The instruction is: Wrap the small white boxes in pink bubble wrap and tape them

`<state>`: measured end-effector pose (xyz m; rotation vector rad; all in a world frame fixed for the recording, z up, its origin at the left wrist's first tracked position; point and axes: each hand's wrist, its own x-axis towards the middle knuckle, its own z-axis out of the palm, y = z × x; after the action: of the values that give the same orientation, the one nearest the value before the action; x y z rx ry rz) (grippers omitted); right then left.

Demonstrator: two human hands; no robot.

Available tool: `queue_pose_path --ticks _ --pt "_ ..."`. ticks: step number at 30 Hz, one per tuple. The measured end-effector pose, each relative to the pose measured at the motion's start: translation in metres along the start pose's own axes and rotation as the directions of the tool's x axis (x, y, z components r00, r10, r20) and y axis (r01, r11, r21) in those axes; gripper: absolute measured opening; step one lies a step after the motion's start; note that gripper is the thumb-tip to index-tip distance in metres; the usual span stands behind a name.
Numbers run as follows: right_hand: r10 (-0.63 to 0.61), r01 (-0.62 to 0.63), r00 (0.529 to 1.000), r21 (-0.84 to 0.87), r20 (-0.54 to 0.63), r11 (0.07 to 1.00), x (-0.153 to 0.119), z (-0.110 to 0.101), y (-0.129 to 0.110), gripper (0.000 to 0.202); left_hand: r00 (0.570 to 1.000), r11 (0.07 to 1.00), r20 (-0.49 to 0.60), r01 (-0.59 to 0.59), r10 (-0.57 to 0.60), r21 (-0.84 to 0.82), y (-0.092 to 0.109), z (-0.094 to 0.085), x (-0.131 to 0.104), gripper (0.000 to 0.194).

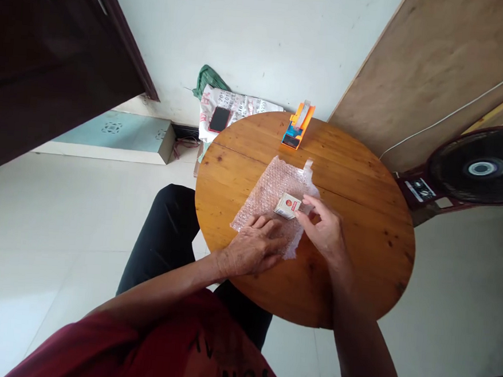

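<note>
A sheet of bubble wrap (pixel 262 189) lies on the round wooden table (pixel 359 248). On the wrap rests a small white box (pixel 287 206) with a red mark. My left hand (pixel 254 246) lies on the near part of the wrap, palm down, its fingers spread. At the right side of the box is my right hand (pixel 324 225), thumb and index finger apart; the fingertips are at the box's edge, and its other fingers are partly hidden. A piece of clear tape (pixel 308 164) sticks up at the wrap's far edge.
An orange and blue tape dispenser (pixel 298 125) stands at the table's far edge. Beyond the far left edge, a dark phone (pixel 219 119) lies on a printed white sack (pixel 257 104). A black fan (pixel 481 164) is at the right, beside a wooden board (pixel 436 69).
</note>
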<state>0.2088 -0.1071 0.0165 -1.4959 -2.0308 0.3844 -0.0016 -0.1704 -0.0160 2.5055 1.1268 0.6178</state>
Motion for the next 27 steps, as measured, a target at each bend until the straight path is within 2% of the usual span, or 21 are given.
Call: queue_pose_path --ticks 3,6,9,12,15,19,23,27 --pt "0.068 -0.051 0.992 -0.16 0.104 0.986 0.001 -0.005 0.003 0.044 1.0 1.0 0.006 0.014 -0.014 -0.022 0.001 -0.001 0.001 0.031" --pt "0.107 -0.069 0.981 -0.216 0.165 0.974 0.001 -0.013 0.003 0.045 0.999 1.0 0.021 0.029 -0.028 -0.009 0.002 -0.002 0.002 0.03" --pt "0.057 -0.022 0.984 -0.203 0.171 0.979 -0.003 -0.014 -0.002 0.049 1.0 1.0 0.015 0.012 -0.012 0.0 0.002 -0.002 0.002 0.033" --pt "-0.011 0.04 0.988 -0.186 0.157 0.982 -0.005 -0.006 -0.009 0.059 1.0 1.0 0.01 -0.006 0.006 0.008 0.002 -0.002 0.002 0.036" --pt "-0.025 0.046 0.987 -0.131 0.159 0.99 -0.004 0.006 -0.009 0.064 1.0 1.0 0.027 -0.004 0.003 0.025 0.001 -0.001 0.003 0.036" --pt "0.011 -0.004 0.988 -0.043 0.154 0.999 -0.002 0.012 -0.003 0.05 1.0 0.999 0.016 0.001 -0.002 0.048 0.005 0.002 0.005 0.039" --pt "0.076 -0.092 0.986 0.106 0.148 0.99 0.0 0.005 0.006 0.041 0.997 0.994 0.043 0.061 -0.065 0.089 0.015 0.001 0.008 0.036" --pt "0.157 -0.171 0.985 0.332 0.07 0.927 0.002 -0.012 0.015 0.046 0.989 0.987 0.098 0.095 -0.108 0.127 0.026 -0.004 0.011 0.047"
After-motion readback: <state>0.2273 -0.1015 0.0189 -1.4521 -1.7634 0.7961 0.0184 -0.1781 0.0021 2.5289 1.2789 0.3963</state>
